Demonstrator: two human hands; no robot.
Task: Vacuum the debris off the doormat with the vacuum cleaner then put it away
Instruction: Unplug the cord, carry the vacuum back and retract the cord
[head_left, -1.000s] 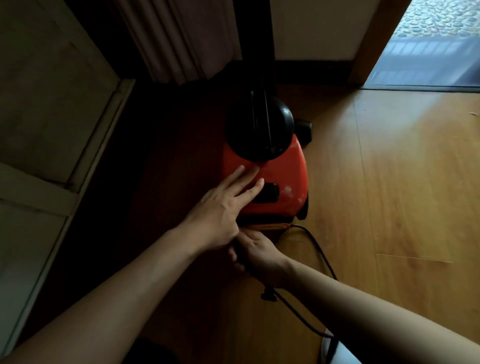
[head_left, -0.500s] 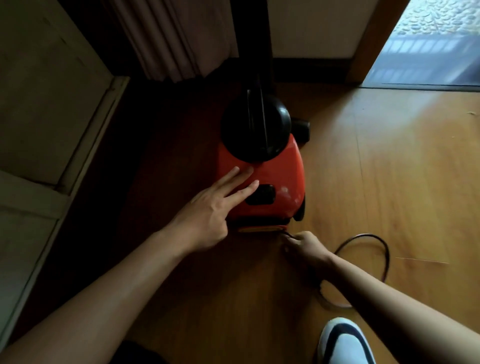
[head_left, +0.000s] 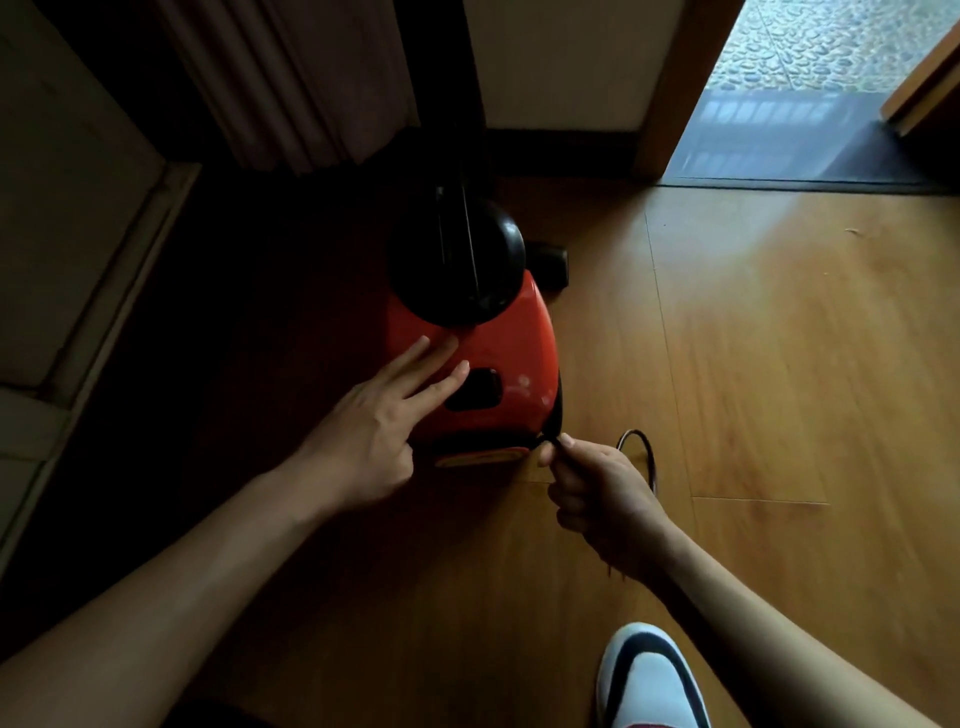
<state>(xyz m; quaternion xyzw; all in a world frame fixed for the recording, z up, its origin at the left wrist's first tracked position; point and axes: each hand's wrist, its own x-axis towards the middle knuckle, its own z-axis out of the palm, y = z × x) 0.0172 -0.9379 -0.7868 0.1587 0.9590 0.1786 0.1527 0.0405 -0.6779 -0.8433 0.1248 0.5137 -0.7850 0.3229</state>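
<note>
A red canister vacuum cleaner (head_left: 511, 343) with a black domed top stands on the wooden floor in a dim corner. My left hand (head_left: 374, 431) lies flat on its rear left side, fingers spread, next to a black oval button (head_left: 475, 389). My right hand (head_left: 597, 493) pinches the black power cord (head_left: 641, 452) right at the vacuum's rear right corner; a loop of cord curls on the floor behind the hand. The grey doormat (head_left: 769, 140) lies in the open doorway at the top right.
A light cabinet (head_left: 67, 234) fills the left side. Curtains (head_left: 291, 78) hang behind the vacuum against the wall. A wooden door frame (head_left: 670, 88) borders the doorway. My white and black shoe (head_left: 652, 680) is at the bottom right.
My right hand moved from under the left hand to the vacuum's rear right corner, gripping the cord there. The trailing cord on the floor has grown shorter. My left hand stayed on the vacuum.
</note>
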